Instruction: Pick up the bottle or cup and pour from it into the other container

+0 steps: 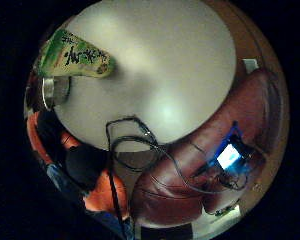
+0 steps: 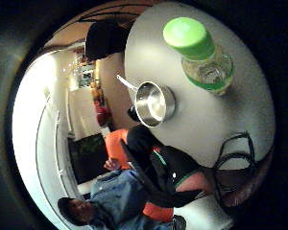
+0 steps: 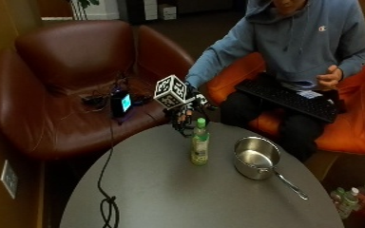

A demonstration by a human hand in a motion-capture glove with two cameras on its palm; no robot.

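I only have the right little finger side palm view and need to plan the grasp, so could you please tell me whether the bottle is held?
Observer: No. In the outside view the gloved right hand hovers beside the top of the bottle, its fingers hanging loosely and gripping nothing.
Operator: Thank you. Is the bottle capped?
Observer: Yes, the thumb side palm view shows its green cap on.
Operator: And the pot, which I see only in part?
Observer: The pot stands upright on the table beside the bottle, apart from it, and looks empty.
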